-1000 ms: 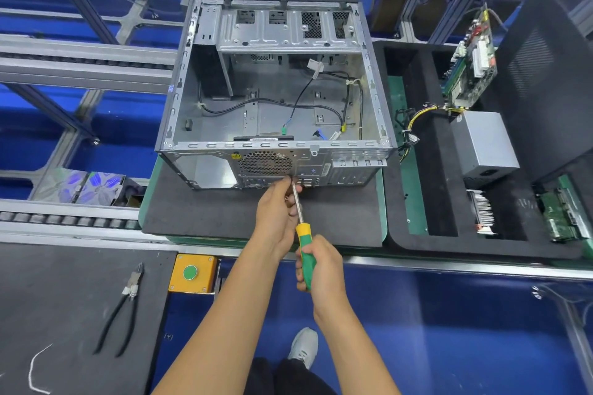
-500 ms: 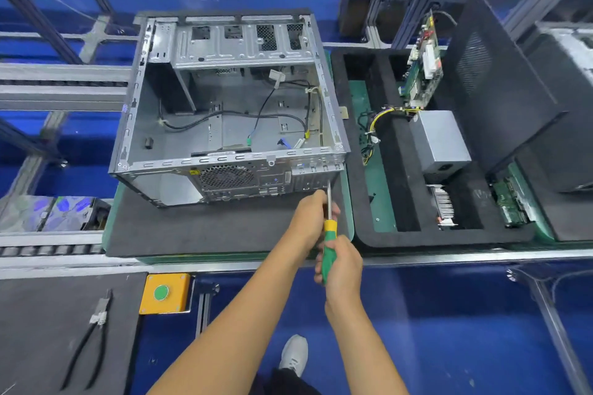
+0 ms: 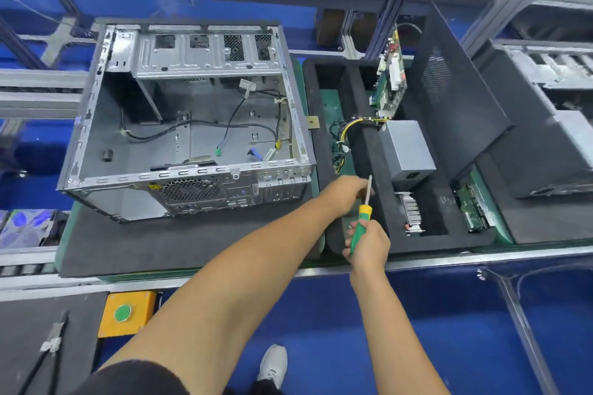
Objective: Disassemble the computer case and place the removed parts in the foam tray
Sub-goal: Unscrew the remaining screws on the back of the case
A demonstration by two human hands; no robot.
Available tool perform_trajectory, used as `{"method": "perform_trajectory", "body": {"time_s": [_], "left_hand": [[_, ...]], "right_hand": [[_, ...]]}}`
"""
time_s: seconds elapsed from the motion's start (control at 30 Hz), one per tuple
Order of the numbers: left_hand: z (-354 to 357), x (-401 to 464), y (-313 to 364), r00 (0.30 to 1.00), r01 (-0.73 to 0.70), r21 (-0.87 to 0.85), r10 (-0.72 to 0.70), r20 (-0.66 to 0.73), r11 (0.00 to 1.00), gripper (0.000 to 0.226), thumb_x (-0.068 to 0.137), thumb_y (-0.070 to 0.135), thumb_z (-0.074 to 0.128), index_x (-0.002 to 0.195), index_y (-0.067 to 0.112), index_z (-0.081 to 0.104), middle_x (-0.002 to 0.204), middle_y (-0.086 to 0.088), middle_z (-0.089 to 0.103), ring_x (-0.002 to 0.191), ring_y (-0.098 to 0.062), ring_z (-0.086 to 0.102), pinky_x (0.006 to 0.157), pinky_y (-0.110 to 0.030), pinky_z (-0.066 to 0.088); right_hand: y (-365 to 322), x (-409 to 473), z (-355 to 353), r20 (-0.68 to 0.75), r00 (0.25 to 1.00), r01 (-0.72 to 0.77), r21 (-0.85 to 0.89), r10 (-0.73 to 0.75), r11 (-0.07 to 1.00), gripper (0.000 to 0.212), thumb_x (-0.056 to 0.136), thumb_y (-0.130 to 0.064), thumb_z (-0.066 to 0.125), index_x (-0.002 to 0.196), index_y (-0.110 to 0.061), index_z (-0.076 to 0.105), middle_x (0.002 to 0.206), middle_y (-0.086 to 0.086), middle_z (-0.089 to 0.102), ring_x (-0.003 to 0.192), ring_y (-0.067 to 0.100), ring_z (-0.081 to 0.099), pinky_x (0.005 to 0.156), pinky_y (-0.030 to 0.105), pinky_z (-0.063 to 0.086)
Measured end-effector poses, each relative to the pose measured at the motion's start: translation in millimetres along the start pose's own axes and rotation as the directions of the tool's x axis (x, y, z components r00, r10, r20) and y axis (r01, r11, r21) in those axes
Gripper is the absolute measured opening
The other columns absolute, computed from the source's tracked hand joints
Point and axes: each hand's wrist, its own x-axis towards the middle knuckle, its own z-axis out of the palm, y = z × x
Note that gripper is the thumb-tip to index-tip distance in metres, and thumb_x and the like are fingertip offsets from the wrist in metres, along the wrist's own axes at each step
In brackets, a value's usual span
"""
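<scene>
Lowest in the frame, the right hand [image 3: 369,245] has its fingers wrapped round the green and yellow plastic handle of a screwdriver [image 3: 360,224], whose steel shaft points up the frame, its long axis nearly vertical in the picture. Just above it, the left hand [image 3: 345,194] has its fingers curled at the shaft near the tip; whether they pinch a loosened screw or only steady the shaft I cannot tell, since the palm faces away.

Both hands sit over the near left corner of the black foam tray [image 3: 373,163], right of centre, so the tray's slots lie directly above and right of the fingers, and the left hand is the nearer of the 2 to the long green-floored slot. My guess is that any small part goes there.

The open grey steel computer case [image 3: 189,125] rests left of centre on a dark foam mat [image 3: 167,240], apart from both hands. Farther up the tray sit a grey power supply box [image 3: 407,151] and an upright green circuit board [image 3: 393,80].
</scene>
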Motion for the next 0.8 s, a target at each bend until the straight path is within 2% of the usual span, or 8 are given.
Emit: {"method": "perform_trajectory", "body": {"time_s": [0.17, 0.33, 0.43, 0.5, 0.6, 0.67, 0.73, 0.8], "left_hand": [[-0.6, -11.5, -9.5, 0.999, 0.0, 0.05, 0.002, -0.038, 0.999, 0.041, 0.103, 0.01, 0.048, 0.143, 0.005, 0.055, 0.142, -0.015, 0.059, 0.13, -0.027, 0.053, 0.115, -0.039, 0.031], [-6.3, -59.3, -21.1, 0.989, -0.146, -0.078, 0.145, -0.021, 0.986, 0.033, 0.106, 0.036, 0.048, 0.129, 0.015, 0.061, 0.12, -0.004, 0.072, 0.071, -0.007, 0.064, 0.064, -0.026, 0.051], [-12.3, -83.0, -30.4, 0.954, -0.286, -0.017, 0.283, -0.099, 0.958, 0.034, 0.102, 0.035, 0.061, 0.134, 0.022, 0.061, 0.118, -0.004, 0.074, 0.095, -0.017, 0.07, 0.096, -0.038, 0.054], [-23.0, -102.5, -26.8, 0.904, -0.41, -0.018, 0.404, -0.14, 0.912, 0.037, 0.103, 0.032, 0.058, 0.14, 0.028, 0.056, 0.119, 0.001, 0.074, 0.107, -0.022, 0.068, 0.103, -0.04, 0.05], [-45.0, -132.2, -24.0, 0.813, -0.543, 0.052, 0.54, -0.218, 0.838, 0.039, 0.104, 0.032, 0.052, 0.143, 0.037, 0.05, 0.114, 0.013, 0.072, 0.103, -0.019, 0.068, 0.102, -0.042, 0.051], [-62.9, -148.7, -29.1, 0.741, -0.583, 0.115, 0.584, -0.331, 0.804, 0.039, 0.105, 0.035, 0.046, 0.144, 0.04, 0.046, 0.098, 0.018, 0.071, 0.091, -0.013, 0.07, 0.092, -0.041, 0.055], [-84.7, -163.6, -39.5, 0.675, -0.583, 0.148, 0.578, -0.459, 0.799, 0.036, 0.107, 0.036, 0.043, 0.143, 0.04, 0.045, 0.084, 0.021, 0.066, 0.076, -0.005, 0.066, 0.075, -0.035, 0.053], [-106.5, -175.9, -62.0, 0.632, -0.544, 0.152, 0.522, -0.573, 0.825, 0.029, 0.106, 0.038, 0.043, 0.135, 0.038, 0.049, 0.078, 0.021, 0.062, 0.069, -0.002, 0.058, 0.067, -0.033, 0.048]], "right_hand": [[2.8, 4.1, 0.0, 0.007, 1.0, -0.003, -0.007, 0.003, 1.0, 0.016, 0.092, -0.017, 0.051, 0.083, -0.011, 0.062, 0.066, 0.002, 0.054, 0.046, 0.012, 0.042, 0.043, 0.022, 0.031], [9.1, -8.0, 14.6, -0.004, 0.994, 0.106, -0.057, -0.106, 0.993, 0.024, 0.095, -0.029, 0.047, 0.092, -0.016, 0.068, 0.075, 0.003, 0.065, 0.05, 0.01, 0.057, 0.049, 0.025, 0.042], [14.9, -30.7, 32.2, 0.01, 0.954, 0.297, -0.187, -0.3, 0.936, 0.032, 0.101, -0.036, 0.043, 0.112, -0.019, 0.068, 0.097, 0.004, 0.067, 0.086, 0.02, 0.067, 0.066, 0.033, 0.05], [17.7, -52.7, 44.6, -0.043, 0.897, 0.428, -0.165, -0.44, 0.889, 0.03, 0.093, -0.031, 0.044, 0.113, -0.014, 0.059, 0.112, 0.006, 0.051, 0.096, 0.005, 0.06, 0.077, 0.028, 0.051], [12.1, -83.1, 63.0, -0.118, 0.734, 0.66, -0.111, -0.669, 0.743, 0.04, 0.082, -0.006, 0.052, 0.122, -0.005, 0.049, 0.117, -0.002, 0.036, 0.107, -0.017, 0.041, 0.086, 0.0, 0.035], [-2.1, -95.1, 76.1, -0.093, 0.576, 0.808, -0.087, -0.812, 0.583, 0.052, 0.073, -0.013, 0.055, 0.123, 0.001, 0.05, 0.121, 0.006, 0.037, 0.122, 0.016, 0.042, 0.099, 0.014, 0.033], [-23.6, -101.4, 97.1, 0.073, 0.237, 0.97, -0.074, -0.969, 0.232, 0.05, 0.075, -0.024, 0.053, 0.116, 0.004, 0.057, 0.118, 0.012, 0.041, 0.118, 0.039, 0.044, 0.105, 0.039, 0.034], [-47.1, -99.7, 130.8, 0.314, -0.058, 0.998, 0.048, -0.948, -0.045, 0.046, 0.084, -0.038, 0.052, 0.11, -0.001, 0.063, 0.117, 0.01, 0.041, 0.118, 0.033, 0.044, 0.106, 0.041, 0.035]]}}
